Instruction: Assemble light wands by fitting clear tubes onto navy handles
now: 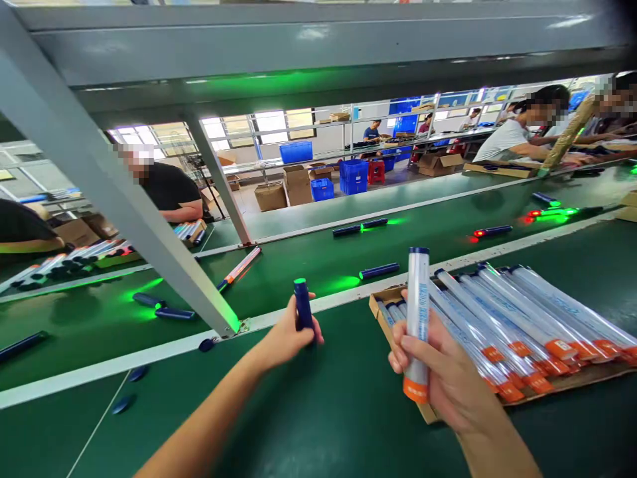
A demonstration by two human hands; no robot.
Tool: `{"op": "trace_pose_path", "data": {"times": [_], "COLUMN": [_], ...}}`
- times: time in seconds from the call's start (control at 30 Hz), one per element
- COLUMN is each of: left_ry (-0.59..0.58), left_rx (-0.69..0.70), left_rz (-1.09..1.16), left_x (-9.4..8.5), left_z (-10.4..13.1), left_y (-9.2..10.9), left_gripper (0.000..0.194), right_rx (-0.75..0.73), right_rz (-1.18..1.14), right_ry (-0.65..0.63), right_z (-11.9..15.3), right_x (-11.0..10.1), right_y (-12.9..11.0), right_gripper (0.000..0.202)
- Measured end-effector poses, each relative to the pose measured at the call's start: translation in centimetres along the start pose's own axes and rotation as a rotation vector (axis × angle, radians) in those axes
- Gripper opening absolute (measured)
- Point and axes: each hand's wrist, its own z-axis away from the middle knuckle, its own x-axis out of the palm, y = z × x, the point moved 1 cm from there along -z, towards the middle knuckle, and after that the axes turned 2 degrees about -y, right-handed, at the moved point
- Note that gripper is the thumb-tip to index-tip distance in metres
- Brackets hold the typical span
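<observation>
So there's this chunky grey metal beam [308, 50] running right above me, plus a slanted post [124, 179] on my left and a thinner post [221, 179] behind it. Past those sits someone in a black top [172, 186]. Further back I've got windows [271, 126], some open cardboard boxes [271, 198], blue crates [353, 176] and a red stool [377, 172] just beside them. Off to my right, a person in white [507, 141] is bent forward near a brown-wrapped post [572, 136].

Left hand [287, 336] curls in grip; bare left forearm [213, 408] slants up rightward. Right hand [440, 365] also curls; right forearm [492, 435] angles up leftward.
</observation>
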Motion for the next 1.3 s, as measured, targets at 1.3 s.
{"op": "trace_pose_path", "data": {"times": [1.3], "left_ry": [-0.072], "left_rx": [-0.106], "left_rz": [1.246], "left_x": [10.3], "left_z": [19.8], "left_y": [-1.2], "left_gripper": [0.046], "right_rx": [0.2], "right_rz": [-0.29], "right_ry": [-0.432], "right_z": [5.4], "right_x": [14.3], "right_y": [7.7], "right_gripper": [0.024]}}
